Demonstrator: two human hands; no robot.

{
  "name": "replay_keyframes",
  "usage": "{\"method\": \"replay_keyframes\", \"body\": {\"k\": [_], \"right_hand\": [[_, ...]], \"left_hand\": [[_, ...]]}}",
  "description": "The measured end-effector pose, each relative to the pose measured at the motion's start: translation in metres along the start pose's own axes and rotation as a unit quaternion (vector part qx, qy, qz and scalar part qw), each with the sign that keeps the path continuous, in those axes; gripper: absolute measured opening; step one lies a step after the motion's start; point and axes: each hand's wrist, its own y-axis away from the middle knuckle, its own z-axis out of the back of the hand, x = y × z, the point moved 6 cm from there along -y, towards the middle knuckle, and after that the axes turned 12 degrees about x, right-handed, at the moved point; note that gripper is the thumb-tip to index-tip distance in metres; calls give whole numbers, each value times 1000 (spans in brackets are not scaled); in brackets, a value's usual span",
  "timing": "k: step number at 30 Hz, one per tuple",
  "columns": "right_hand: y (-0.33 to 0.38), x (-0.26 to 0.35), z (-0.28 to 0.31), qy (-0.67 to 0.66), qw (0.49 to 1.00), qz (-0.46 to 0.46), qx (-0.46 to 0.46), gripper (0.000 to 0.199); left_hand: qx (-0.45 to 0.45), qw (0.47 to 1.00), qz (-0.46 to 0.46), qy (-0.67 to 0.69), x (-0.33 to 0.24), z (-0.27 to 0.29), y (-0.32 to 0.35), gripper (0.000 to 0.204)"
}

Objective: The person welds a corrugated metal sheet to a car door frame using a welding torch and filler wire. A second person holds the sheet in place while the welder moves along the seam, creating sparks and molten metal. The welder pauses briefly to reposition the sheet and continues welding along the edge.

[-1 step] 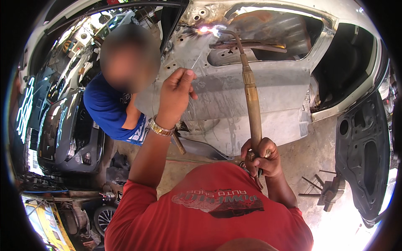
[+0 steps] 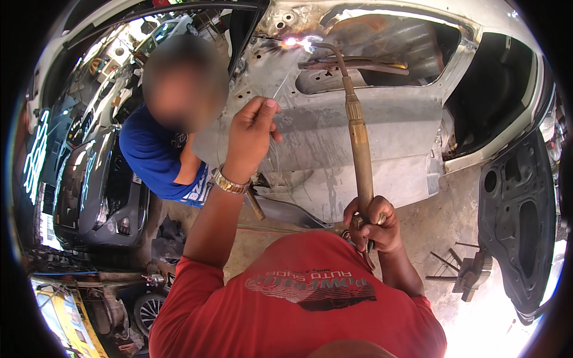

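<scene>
My right hand (image 2: 376,225) is closed round the valve end of a brass gas welding torch (image 2: 359,143). The torch points up and away, and its bent tip (image 2: 334,49) reaches the bare metal of a car body panel (image 2: 334,131). At the tip a bright flame (image 2: 304,43) glows against scorched metal. Between thumb and fingers my left hand (image 2: 253,134) pinches a thin filler wire (image 2: 279,86), which slants up toward the flame. A loose length of wire hangs below that hand. A metal watch sits on my left wrist.
A person in a blue shirt (image 2: 158,152) is close on the left, beside the panel. Behind them stands a dark car (image 2: 101,191). A dark door panel (image 2: 519,227) leans at the right, near a metal stand with rods (image 2: 471,274) on the concrete floor.
</scene>
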Motion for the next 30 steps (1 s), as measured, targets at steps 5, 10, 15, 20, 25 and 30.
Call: {"method": "replay_keyframes", "body": {"k": [5, 10, 15, 20, 25, 30], "right_hand": [[0, -2, 2, 10, 1000, -5, -11, 26], [-1, -4, 3, 4, 1000, -1, -14, 26], [0, -4, 1, 22, 1000, -12, -18, 27], [5, -4, 1, 39, 999, -12, -34, 28], [5, -3, -1, 65, 997, -27, -34, 29], [8, -7, 1, 97, 995, -21, -26, 31]], "left_hand": [[-7, 1000, 11, -11, -2, -2, -1, 31], [-9, 1000, 20, -16, -1, -2, 0, 31], [-2, 999, 22, -35, -5, -5, 3, 32], [2, 999, 22, -40, -5, -6, 3, 32], [3, 1000, 12, -24, -3, -6, 3, 31], [4, 999, 27, -41, -5, -8, 3, 31]]}}
